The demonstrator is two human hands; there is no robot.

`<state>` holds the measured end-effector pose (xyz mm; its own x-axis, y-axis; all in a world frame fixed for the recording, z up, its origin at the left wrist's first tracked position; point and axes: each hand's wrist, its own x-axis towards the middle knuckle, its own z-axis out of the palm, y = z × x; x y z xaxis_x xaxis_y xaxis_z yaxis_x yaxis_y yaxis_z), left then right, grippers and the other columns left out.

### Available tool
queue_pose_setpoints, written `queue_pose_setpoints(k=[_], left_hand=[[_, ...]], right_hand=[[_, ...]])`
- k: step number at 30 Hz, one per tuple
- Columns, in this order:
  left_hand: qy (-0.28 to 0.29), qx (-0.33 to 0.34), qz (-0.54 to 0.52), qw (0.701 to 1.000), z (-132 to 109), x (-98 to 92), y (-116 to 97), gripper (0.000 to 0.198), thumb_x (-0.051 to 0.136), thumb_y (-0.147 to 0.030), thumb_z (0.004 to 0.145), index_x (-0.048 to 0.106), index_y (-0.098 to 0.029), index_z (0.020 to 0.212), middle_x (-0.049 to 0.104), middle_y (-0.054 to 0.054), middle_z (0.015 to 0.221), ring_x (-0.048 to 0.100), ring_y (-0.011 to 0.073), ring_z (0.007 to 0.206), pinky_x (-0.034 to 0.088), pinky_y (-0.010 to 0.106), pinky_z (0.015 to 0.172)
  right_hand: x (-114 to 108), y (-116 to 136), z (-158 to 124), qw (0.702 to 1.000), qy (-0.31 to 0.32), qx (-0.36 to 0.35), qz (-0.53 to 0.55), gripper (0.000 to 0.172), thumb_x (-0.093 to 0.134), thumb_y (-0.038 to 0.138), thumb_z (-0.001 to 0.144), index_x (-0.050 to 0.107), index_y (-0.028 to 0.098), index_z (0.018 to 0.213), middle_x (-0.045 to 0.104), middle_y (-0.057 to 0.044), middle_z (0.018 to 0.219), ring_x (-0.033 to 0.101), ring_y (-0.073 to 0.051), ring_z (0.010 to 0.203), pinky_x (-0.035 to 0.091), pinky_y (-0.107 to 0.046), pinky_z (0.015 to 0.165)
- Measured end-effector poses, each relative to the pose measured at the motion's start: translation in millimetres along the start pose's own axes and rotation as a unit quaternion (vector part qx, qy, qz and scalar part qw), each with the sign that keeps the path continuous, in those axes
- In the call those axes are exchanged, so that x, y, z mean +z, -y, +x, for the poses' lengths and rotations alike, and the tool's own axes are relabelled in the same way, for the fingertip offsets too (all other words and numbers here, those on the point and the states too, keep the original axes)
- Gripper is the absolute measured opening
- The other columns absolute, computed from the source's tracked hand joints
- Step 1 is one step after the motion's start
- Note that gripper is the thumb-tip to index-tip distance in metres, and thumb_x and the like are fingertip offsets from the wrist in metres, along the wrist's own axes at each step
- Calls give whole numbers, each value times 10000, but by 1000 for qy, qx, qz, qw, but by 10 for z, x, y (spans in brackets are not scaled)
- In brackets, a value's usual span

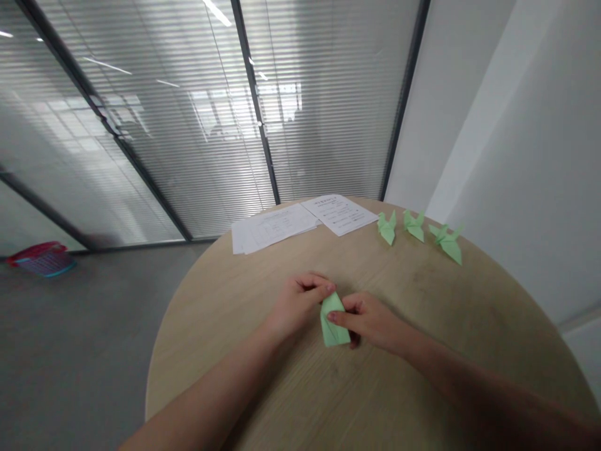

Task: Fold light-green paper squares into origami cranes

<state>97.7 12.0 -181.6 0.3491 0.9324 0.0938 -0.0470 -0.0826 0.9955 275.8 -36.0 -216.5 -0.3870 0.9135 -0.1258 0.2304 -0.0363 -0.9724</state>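
A small folded piece of green paper (330,334) is held between my two hands over the middle of the round table. My left hand (305,297) pinches its top corner between thumb and fingers. From the right, my right hand (364,318) grips the side of the paper, its thumb lying across the front and its fingers mostly hidden behind. Crease lines show on the lower part of the paper. Toward the back right edge of the table stand three folded green paper cranes, one at the left (387,228), one in the middle (414,225) and one at the right (447,242).
White sheets of paper (275,228) lie at the table's far edge, beside a printed sheet (340,213). The round wooden table (201,313) stands near a glass partition with blinds (328,144) and a white wall (530,175). A red and blue basket (44,260) is on the floor at left.
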Motion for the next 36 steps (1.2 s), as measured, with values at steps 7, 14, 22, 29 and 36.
queue_pose_setpoints(k=[7, 14, 22, 29, 36], left_hand=[[-151, 23, -21, 988, 112, -163, -27, 345, 813, -492, 719, 746, -157, 769, 657, 28, 767, 564, 128, 675, 511, 257, 620], [8, 16, 61, 998, 6, 22, 66, 578, 769, -436, 793, 633, -156, 1280, 682, 64, 941, 628, 162, 740, 540, 271, 596], [31, 42, 119, 992, 8, -2, 142, 488, 755, -290, 792, 673, -181, 1261, 720, 119, 1150, 658, 169, 773, 543, 283, 635], [14, 34, 156, 987, 27, -13, 181, 349, 694, -238, 791, 750, -152, 1125, 720, 65, 850, 613, 137, 617, 511, 270, 593], [70, 58, 129, 988, 51, -24, 197, 158, 639, -217, 799, 791, -179, 818, 714, 105, 1120, 666, 173, 800, 520, 239, 592]], right_hand=[[25, -58, 35, 998, -31, 35, 37, 458, 687, 602, 835, 622, 167, 708, 598, -3, 541, 552, -115, 429, 430, -216, 421], [-39, -83, 112, 980, -132, 19, 150, 523, 620, 668, 857, 630, 165, 1001, 624, -1, 632, 576, -125, 454, 431, -215, 394], [-66, -92, 129, 980, -117, -29, 156, 459, 737, 467, 791, 639, 171, 1128, 623, 10, 735, 522, -85, 484, 388, -213, 450], [-62, -114, 155, 975, -134, -43, 173, 501, 759, 428, 761, 598, 191, 1173, 648, 11, 752, 548, -105, 537, 421, -220, 482], [-51, -63, 139, 967, -140, -48, 208, 397, 700, 427, 785, 650, 200, 1107, 687, -34, 832, 547, -115, 575, 425, -240, 522]])
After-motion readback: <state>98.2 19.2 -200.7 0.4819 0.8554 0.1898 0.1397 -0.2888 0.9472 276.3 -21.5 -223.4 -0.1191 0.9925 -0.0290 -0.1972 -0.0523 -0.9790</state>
